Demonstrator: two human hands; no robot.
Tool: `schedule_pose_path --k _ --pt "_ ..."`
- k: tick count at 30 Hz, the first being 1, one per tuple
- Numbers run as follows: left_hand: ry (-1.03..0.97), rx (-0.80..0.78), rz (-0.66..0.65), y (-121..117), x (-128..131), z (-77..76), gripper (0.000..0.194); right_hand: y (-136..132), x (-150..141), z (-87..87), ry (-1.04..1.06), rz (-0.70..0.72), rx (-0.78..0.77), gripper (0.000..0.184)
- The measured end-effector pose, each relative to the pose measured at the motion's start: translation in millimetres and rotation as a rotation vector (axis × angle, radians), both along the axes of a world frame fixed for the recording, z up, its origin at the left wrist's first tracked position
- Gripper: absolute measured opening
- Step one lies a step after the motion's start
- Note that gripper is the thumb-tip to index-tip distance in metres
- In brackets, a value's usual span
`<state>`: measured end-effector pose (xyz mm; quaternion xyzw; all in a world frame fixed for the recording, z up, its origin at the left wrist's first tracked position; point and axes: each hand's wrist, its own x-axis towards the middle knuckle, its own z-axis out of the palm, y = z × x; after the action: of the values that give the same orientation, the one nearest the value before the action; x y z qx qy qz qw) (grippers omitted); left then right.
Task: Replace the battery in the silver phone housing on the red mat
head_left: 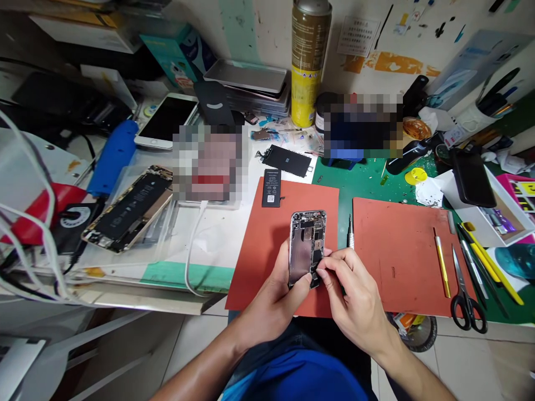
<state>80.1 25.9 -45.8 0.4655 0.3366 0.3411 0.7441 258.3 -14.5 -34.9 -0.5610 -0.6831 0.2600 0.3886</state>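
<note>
My left hand [273, 298] grips an opened phone shell [306, 245] from below, its bare metal inside facing up over the near edge of a red mat [259, 245]. My right hand [355, 289] pinches at a small dark part at the shell's lower right corner; what sits between the fingertips is too small to name. A small screwdriver [350, 233] lies just right of the shell. A black phone battery [271, 188] rests at the top of the same mat.
A second red mat [401, 256] lies to the right with a yellow-handled knife [442, 264], scissors [466, 292] and tweezers beside it. At left lie another opened phone [127, 209], a white phone [167, 120], a blue tool [112, 156] and cables. A yellow spray can [308, 61] stands behind.
</note>
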Motion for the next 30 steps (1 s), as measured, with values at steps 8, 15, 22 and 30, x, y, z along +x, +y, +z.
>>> schedule_pose_path --k 8,15,22,30 --pt "0.028 0.056 -0.015 -1.6 -0.9 -2.0 0.047 0.6 -0.2 2.6 -0.007 0.006 -0.012 0.02" --pt "0.024 0.061 -0.035 -1.7 -1.7 -4.8 0.05 1.5 -1.6 5.0 -0.022 0.019 0.0 0.018" --pt "0.062 0.067 -0.033 -2.9 -0.5 -4.5 0.052 1.1 1.2 9.1 -0.034 0.032 -0.008 0.018" --pt "0.116 0.11 0.028 -5.2 2.9 -5.1 0.048 0.6 1.7 11.1 -0.058 0.052 -0.021 0.018"
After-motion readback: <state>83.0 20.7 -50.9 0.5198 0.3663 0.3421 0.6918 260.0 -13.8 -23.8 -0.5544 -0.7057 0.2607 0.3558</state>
